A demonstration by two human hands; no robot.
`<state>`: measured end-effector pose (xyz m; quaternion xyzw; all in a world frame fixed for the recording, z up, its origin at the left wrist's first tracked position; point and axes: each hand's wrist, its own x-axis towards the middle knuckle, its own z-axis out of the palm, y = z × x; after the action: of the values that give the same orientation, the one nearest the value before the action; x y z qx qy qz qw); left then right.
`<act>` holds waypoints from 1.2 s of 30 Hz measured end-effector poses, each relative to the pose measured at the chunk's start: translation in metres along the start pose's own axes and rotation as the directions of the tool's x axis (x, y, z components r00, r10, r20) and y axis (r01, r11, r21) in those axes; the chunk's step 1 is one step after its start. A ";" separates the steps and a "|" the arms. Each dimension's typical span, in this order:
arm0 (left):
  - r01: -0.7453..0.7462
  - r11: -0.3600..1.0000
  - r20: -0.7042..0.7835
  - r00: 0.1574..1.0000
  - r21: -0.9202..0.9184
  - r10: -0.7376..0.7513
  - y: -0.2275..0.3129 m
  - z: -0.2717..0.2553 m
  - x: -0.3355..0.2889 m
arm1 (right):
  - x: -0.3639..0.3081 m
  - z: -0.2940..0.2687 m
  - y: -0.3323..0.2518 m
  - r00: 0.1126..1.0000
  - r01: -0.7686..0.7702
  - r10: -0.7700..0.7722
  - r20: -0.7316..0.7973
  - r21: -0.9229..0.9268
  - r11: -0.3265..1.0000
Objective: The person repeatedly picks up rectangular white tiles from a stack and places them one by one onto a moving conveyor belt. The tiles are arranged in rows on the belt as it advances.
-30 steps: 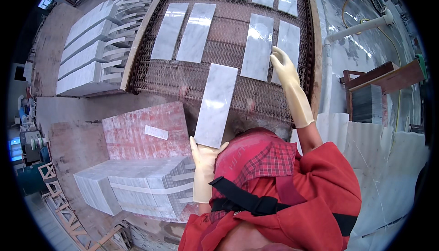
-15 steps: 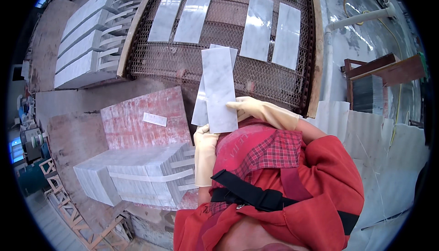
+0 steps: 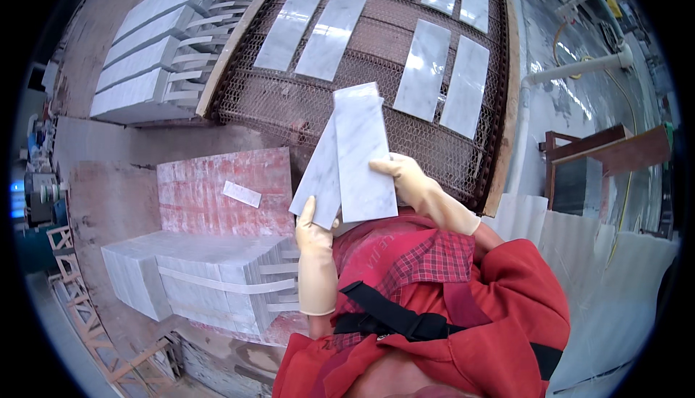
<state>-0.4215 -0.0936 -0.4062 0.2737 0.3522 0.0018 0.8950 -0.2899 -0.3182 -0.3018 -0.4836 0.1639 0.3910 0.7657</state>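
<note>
Two long white-grey marble tiles overlap in front of my body, spread like a fan. My right hand (image 3: 400, 173), in a cream rubber glove, grips the upper marble tile (image 3: 362, 155) by its right edge. The lower marble tile (image 3: 317, 177) slants out to the left beneath it. Gloved too, my left hand (image 3: 313, 233) is closed on the near end of that lower tile, thumb on top and fingers hidden underneath. Beyond the tiles lies a mesh conveyor (image 3: 347, 65) with several glossy marble tiles (image 3: 422, 68) laid out on it.
To the left, a strapped stack of tiles (image 3: 210, 271) stands beside a red-stained board (image 3: 224, 181) bearing a small white strip (image 3: 242, 194). More strapped stacks (image 3: 141, 54) sit at the far left. A wooden rail (image 3: 499, 173) and a white pipe (image 3: 572, 72) run along the conveyor's right side.
The two tiles have fanned further apart, the lower one showing more on the left. My left thumb now lies over the lower tile. The view has shifted slightly.
</note>
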 end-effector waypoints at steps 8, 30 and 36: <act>-0.222 0.962 -0.086 0.968 0.157 0.238 0.037 -0.001 -0.081 | 0.028 0.001 -0.051 0.980 0.172 -0.176 -0.088 -0.049 0.984; -0.009 0.988 -0.228 0.973 0.157 0.045 0.014 -0.043 -0.068 | 0.162 -0.062 -0.165 0.833 0.197 -0.441 -0.334 -0.566 0.801; -0.024 1.000 -0.187 0.982 0.017 0.027 0.009 -0.027 -0.066 | 0.093 -0.083 -0.129 0.643 0.165 -0.760 0.093 -0.986 0.018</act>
<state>-0.4865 -0.0862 -0.3761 0.2835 0.4314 0.0362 0.8557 -0.1217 -0.3782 -0.3212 -0.9432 -0.1085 -0.0202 0.3134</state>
